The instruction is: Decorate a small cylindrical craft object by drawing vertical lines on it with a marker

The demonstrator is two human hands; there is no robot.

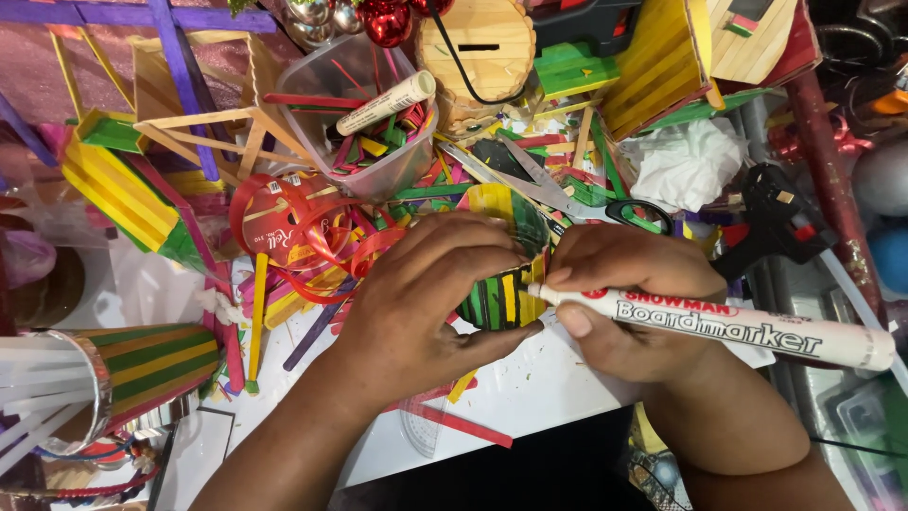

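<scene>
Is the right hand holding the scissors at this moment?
No. The right hand holds a white marker against the striped stick cup; the scissors lie untouched behind.

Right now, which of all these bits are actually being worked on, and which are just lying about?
In use:
- left hand holding the striped cup
- right hand holding the white marker, tip at the cup

Lying about:
- scissors
- red ribbon
- plastic tub of sticks
- glue gun
- tissue
- red bauble
</scene>
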